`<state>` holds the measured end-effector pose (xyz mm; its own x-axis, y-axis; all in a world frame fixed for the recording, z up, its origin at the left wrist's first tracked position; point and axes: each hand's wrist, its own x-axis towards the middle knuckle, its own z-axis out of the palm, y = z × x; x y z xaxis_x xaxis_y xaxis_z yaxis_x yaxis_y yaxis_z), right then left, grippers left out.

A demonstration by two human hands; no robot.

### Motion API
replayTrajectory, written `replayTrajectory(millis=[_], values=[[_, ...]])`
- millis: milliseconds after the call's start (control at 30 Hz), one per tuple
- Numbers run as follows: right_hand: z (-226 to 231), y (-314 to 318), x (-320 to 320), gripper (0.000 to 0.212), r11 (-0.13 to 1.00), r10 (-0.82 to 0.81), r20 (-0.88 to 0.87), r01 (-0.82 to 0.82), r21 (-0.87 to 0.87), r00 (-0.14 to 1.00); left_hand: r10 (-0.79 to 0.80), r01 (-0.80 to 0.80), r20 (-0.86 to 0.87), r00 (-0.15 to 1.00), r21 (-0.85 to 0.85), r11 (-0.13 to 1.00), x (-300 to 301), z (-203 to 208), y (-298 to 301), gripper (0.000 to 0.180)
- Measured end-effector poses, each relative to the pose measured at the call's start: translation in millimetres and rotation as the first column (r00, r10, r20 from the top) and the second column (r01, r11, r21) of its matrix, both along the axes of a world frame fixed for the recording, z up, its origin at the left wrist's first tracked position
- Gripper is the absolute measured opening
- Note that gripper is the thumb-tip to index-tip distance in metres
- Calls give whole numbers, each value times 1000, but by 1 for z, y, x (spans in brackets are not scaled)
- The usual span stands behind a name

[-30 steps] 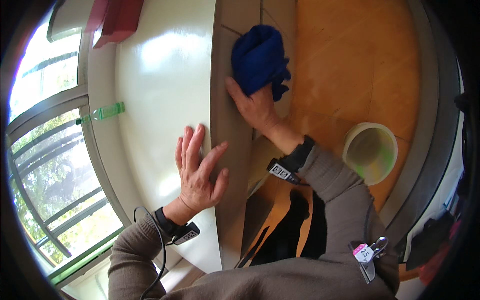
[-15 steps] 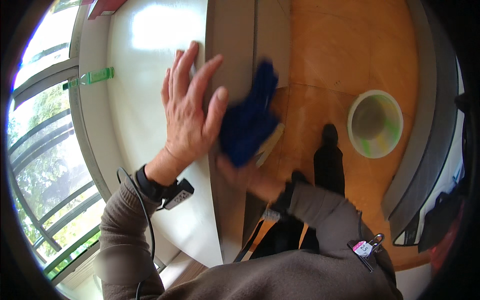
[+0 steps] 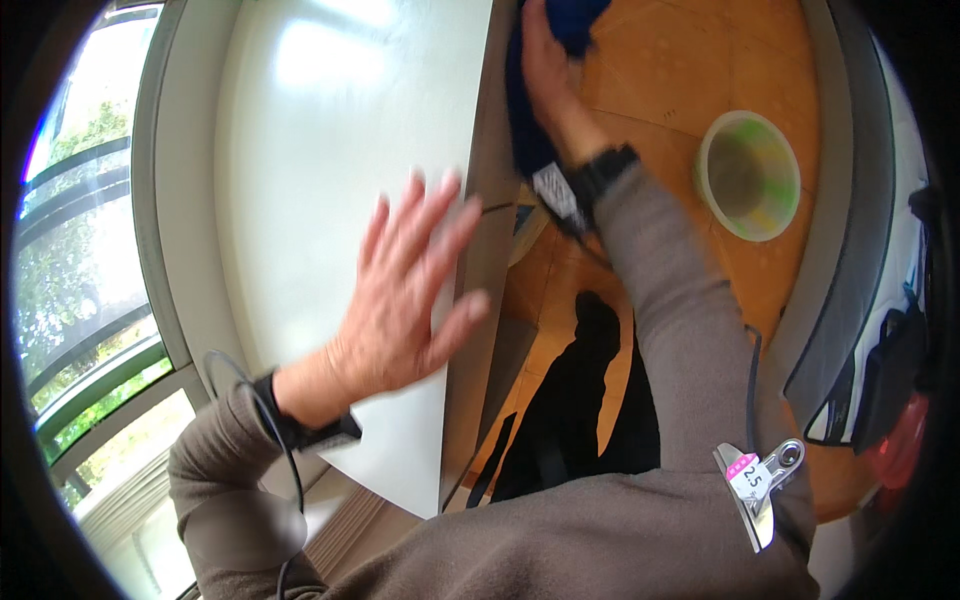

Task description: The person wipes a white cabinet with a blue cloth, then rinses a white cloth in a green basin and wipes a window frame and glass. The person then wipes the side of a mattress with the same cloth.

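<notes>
My left hand lies flat with fingers spread on the white table top, close to its right edge. My right hand reaches far up along the table's grey side edge and presses a dark blue cloth against it. Part of the cloth sticks out above my fingers at the top of the view. Both wrists wear black bands, and grey sleeves cover both arms.
A pale round bucket stands on the orange wooden floor to the right. A dark bag lies at the right rim. Windows with greenery run along the left. A metal clip hangs on my chest.
My right hand has pushed the blue cloth from beside my left hand up along the table edge to the top of the view. My left hand has slid slightly lower on the table top.
</notes>
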<state>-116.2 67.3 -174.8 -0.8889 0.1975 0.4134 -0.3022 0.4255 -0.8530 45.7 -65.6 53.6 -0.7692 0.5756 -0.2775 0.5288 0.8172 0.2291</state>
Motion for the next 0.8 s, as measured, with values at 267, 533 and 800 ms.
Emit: replayTrajectory(millis=[267,533,800], values=[[66,-55,252,54,866,392,422,-173,-469,818,-123,117,-41,992,-115,986,108,-2,-59,82],[76,-87,415,76,826,511,187,-420,-375,839,-82,75,-96,992,-72,995,106,-6,-64,83],[-19,-77,172,55,999,18,64,-15,-48,998,-84,82,-266,960,-20,996,106,-17,-62,82]])
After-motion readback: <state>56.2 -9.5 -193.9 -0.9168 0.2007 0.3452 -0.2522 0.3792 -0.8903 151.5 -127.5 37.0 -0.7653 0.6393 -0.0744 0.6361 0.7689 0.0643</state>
